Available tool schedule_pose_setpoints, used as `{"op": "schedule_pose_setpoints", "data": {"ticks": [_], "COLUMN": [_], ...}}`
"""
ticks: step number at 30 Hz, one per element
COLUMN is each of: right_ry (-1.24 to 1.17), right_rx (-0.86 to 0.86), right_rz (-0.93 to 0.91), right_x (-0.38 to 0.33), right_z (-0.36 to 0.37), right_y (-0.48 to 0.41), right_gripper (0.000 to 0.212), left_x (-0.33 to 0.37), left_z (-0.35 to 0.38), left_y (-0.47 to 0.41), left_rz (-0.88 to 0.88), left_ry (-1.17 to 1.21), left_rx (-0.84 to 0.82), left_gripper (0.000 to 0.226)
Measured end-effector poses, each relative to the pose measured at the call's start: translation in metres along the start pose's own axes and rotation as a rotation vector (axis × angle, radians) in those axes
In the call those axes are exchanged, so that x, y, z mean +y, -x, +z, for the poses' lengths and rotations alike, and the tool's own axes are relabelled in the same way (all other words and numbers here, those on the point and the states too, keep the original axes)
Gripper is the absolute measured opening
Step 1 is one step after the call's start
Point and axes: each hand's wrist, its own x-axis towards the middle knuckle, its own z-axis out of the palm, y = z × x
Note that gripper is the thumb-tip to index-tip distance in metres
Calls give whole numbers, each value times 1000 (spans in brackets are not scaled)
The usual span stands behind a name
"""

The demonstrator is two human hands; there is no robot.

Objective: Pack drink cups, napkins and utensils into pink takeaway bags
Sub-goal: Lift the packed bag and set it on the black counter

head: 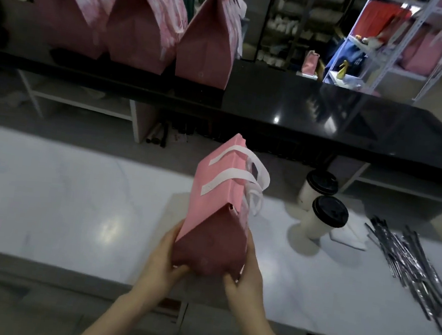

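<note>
A pink takeaway bag (220, 209) with white handles, its top folded closed, is held above the white counter (69, 203). My left hand (165, 261) grips its lower left side and my right hand (245, 271) grips its lower right side, thumbs on the near face. Two white drink cups with black lids (320, 214) stand to the right of the bag. White napkins (351, 235) lie beside them. A pile of silver-wrapped utensils (412, 265) lies further right.
Three closed pink bags (138, 16) stand in a row on the raised black counter (333, 117) at the back. A white shelving rack (399, 44) with more pink bags is at the far right. Open shelves sit under the black counter.
</note>
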Motion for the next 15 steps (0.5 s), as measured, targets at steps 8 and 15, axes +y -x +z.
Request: {"op": "schedule_pose_setpoints", "data": {"ticks": [8, 15], "right_ry": [-112, -154], "right_rx": [-111, -223], "right_rz": [-185, -300], "right_x": [-33, -99], "right_z": [17, 71], "right_y": [69, 85], "right_gripper": [87, 89], "left_x": [30, 52], "left_z": [-40, -120], "left_y": [97, 130], "left_rz": [14, -18], "left_ry": [-48, -104], "left_rx": [167, 395], "left_gripper": [75, 75]}}
